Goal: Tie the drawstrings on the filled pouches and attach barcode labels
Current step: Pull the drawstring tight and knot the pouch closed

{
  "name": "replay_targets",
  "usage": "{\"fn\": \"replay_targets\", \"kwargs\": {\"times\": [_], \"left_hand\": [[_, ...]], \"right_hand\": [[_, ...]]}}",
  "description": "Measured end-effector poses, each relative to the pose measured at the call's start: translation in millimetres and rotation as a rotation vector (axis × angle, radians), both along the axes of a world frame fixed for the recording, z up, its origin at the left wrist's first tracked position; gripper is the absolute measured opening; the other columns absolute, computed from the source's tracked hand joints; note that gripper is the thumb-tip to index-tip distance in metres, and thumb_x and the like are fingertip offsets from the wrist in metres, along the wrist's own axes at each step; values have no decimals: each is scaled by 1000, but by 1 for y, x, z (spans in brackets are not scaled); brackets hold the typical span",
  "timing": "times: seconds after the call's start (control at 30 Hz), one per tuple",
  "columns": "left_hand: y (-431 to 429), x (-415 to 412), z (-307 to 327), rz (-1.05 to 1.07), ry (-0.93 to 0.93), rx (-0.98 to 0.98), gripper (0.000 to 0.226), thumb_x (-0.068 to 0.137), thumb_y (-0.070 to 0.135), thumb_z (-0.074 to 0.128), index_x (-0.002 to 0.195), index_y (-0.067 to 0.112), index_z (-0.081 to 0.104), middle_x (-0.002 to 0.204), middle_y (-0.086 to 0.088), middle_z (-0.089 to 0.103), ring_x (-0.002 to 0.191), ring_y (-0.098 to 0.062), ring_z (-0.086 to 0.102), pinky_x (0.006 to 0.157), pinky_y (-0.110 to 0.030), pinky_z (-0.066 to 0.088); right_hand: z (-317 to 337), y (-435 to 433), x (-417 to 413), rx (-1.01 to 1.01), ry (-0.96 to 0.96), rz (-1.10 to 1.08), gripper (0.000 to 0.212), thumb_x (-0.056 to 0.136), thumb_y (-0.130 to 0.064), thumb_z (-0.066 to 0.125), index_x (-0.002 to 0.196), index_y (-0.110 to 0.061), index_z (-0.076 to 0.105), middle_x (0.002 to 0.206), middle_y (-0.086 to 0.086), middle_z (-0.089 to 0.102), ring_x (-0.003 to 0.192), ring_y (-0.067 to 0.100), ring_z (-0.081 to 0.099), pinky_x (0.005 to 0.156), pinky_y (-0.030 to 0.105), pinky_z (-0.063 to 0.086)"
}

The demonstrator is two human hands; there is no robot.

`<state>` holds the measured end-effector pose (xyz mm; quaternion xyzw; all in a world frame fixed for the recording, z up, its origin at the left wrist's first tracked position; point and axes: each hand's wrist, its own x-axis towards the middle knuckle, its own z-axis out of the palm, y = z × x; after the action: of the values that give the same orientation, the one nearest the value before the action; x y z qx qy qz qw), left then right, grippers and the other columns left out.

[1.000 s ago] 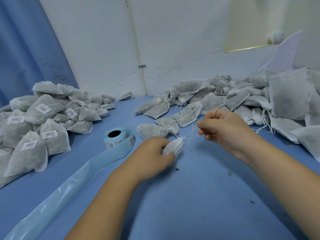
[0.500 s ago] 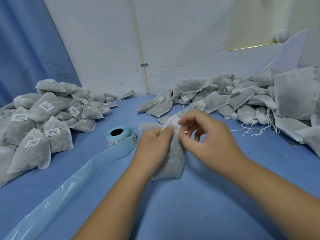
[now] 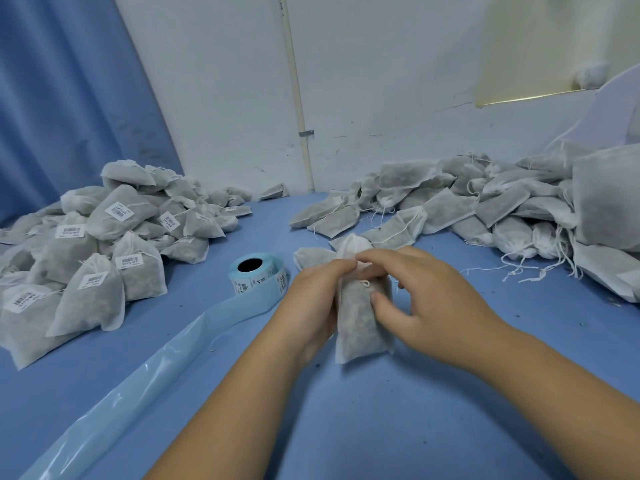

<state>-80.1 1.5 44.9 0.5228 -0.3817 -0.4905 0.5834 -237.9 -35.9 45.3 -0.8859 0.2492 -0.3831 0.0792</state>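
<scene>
- head view: my left hand (image 3: 318, 299) grips the filled pouch (image 3: 360, 327) by its gathered neck, holding it upright at the middle of the counter (image 3: 381, 427).
- my right hand (image 3: 426, 306) pinches the same pouch, thumb on its front beside the knotted string.
- the label roll (image 3: 258, 275) stands just left of my hands, its backing strip (image 3: 156, 368) trailing toward me.
- labelled pouches (image 3: 104, 244) heap at left, unlabelled pouches (image 3: 485, 206) at right.

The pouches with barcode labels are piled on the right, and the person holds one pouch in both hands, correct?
Not quite. The head view shows the labelled pile on the left; the right pile shows no labels. The left hand and right hand do hold one pouch.
</scene>
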Motion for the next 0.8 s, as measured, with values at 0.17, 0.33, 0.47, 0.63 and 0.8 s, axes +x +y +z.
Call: {"fn": "replay_targets", "kwargs": {"times": [0.17, 0.33, 0.47, 0.63, 0.8], "left_hand": [[3, 3, -4, -135, 17, -55, 26, 92, 7, 59, 113, -2, 71, 115, -23, 70, 105, -32, 68, 96, -42, 53], [5, 2, -5, -57, -22, -7, 18, 89, 1, 62, 102, 1, 73, 104, -21, 73, 94, -30, 72, 87, -40, 57], [12, 4, -2, 21, -77, 35, 20, 89, 0, 62, 107, -5, 69, 107, -26, 71, 97, -35, 70, 89, -44, 55], [33, 30, 11, 159, -126, -19, 15, 89, 0, 62, 101, -5, 69, 94, -19, 72, 85, -28, 70, 79, -37, 54], [68, 91, 40, 393, -98, -102, 9, 86, 1, 64, 94, -2, 68, 80, -13, 73, 70, -22, 71, 63, -27, 59]], "right_hand": [[0, -5, 0, 396, -199, 90, 48, 85, -8, 60, 121, -39, 53, 96, -30, 68, 91, 0, 57, 82, 13, 43], [6, -14, -3, 740, -431, 184, 36, 88, -1, 54, 115, -25, 57, 88, -8, 76, 94, 3, 67, 81, 19, 46], [4, -17, -4, 784, -466, 123, 32, 87, 2, 51, 106, -21, 61, 81, -3, 75, 77, 1, 69, 65, 11, 46], [-10, -5, 5, 682, -228, 70, 36, 89, 0, 49, 82, -32, 65, 75, -13, 71, 61, 1, 63, 60, 12, 46], [-20, 22, 23, 401, 227, 137, 31, 91, -12, 45, 92, -30, 69, 82, -20, 67, 84, -3, 59, 82, 16, 45]]}}
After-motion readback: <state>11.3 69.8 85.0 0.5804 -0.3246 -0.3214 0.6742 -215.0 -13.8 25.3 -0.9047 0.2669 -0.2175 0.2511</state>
